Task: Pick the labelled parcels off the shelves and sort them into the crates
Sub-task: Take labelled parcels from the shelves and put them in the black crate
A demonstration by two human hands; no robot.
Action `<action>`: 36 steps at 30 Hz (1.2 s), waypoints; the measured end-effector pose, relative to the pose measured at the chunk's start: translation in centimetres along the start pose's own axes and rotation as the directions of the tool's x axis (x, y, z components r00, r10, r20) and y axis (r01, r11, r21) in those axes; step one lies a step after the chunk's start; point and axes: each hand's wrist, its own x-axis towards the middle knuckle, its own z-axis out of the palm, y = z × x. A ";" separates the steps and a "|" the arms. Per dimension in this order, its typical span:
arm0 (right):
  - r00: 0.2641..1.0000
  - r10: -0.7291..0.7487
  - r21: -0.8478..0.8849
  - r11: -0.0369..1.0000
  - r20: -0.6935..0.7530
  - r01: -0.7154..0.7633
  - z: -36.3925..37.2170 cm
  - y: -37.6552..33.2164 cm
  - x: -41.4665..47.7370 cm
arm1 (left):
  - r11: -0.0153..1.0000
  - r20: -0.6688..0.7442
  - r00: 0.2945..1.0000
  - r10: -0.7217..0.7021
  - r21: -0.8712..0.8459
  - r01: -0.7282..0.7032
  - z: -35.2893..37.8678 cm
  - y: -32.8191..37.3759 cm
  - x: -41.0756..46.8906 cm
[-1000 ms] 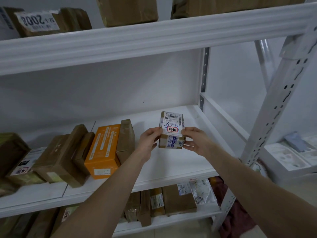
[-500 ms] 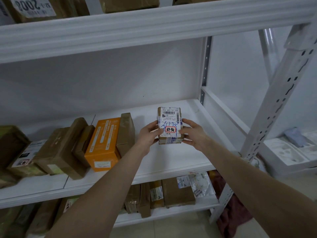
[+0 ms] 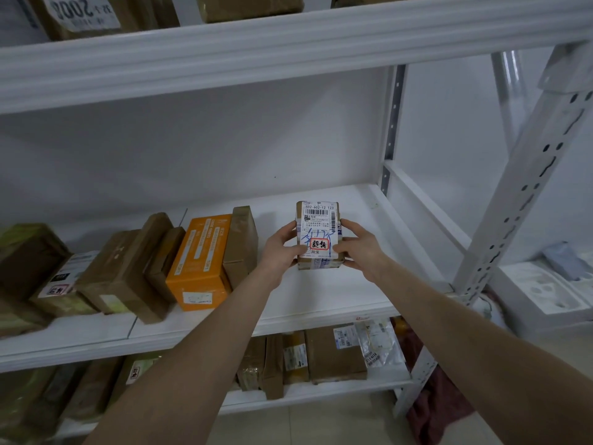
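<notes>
The parcel (image 3: 318,235) is held upright above the right part of the middle shelf (image 3: 321,300), its white label with a barcode, blue scribble and a red-framed stamp facing the camera. The left hand (image 3: 282,248) grips its left side and the right hand (image 3: 359,248) its right side, thumbs on the label. Left of it, an orange box (image 3: 200,261) stands among brown boxes (image 3: 128,268). More parcels fill the lower shelf (image 3: 321,391).

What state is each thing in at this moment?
Small labelled parcel: upright, label toward the camera, held from both sides.
Left hand: grips the parcel's left side.
Right hand: grips the parcel's right side.
Orange box: on the middle shelf, between brown boxes, untouched.
</notes>
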 end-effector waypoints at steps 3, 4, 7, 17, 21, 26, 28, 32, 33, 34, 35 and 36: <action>1.000 -0.004 -0.006 1.000 0.022 0.004 0.3 0.0 -0.2 | 1.000 -0.015 1.000 -0.006 0.016 0.006 -0.3 0.0 -0.4; 1.000 -0.004 -0.011 1.000 0.029 0.004 0.3 0.0 -0.2 | 1.000 -0.021 1.000 -0.009 0.016 0.009 -0.4 0.0 -0.6; 0.999 -0.006 -0.016 1.000 0.051 0.006 0.7 -0.1 -0.5 | 1.000 -0.041 0.999 -0.009 0.011 0.009 -0.8 0.1 -1.3; 0.986 -0.079 -0.031 0.996 0.144 0.084 2.5 -0.3 -1.5 | 0.996 -0.172 0.984 0.042 -0.075 -0.056 -2.3 0.8 -4.7; 0.975 -0.131 0.027 0.991 0.180 0.128 4.2 -0.1 -2.1 | 0.988 -0.276 0.956 0.095 -0.090 -0.125 -3.9 1.1 -6.8; 0.947 -0.233 0.024 0.972 0.222 0.234 8.6 -0.3 -3.3 | 0.965 -0.440 0.893 0.093 -0.182 -0.191 -7.5 1.2 -9.6; 0.929 -0.266 -0.003 0.961 0.257 0.276 11.0 -0.4 -3.9 | 0.958 -0.502 0.860 0.094 -0.190 -0.216 -9.4 1.2 -10.9; 0.885 -0.317 -0.065 0.931 0.341 0.358 16.7 0.5 -5.4 | 0.939 -0.618 0.783 0.072 -0.222 -0.262 -14.1 0.6 -13.9; 0.874 -0.322 -0.081 0.924 0.363 0.374 18.3 0.9 -5.9 | 0.939 -0.643 0.763 0.065 -0.219 -0.265 -15.3 0.3 -14.8; 0.863 -0.326 -0.102 0.915 0.385 0.391 19.8 1.4 -6.5 | 0.940 -0.666 0.744 0.058 -0.214 -0.265 -16.7 -0.2 -15.7; 0.851 -0.326 -0.126 0.905 0.411 0.407 21.3 1.8 -7.2 | 0.943 -0.687 0.725 0.047 -0.210 -0.259 -18.1 -0.9 -16.7; 0.837 -0.320 -0.148 0.895 0.444 0.421 23.0 2.4 -7.9 | 0.948 -0.708 0.705 0.033 -0.202 -0.248 -19.6 -1.6 -17.7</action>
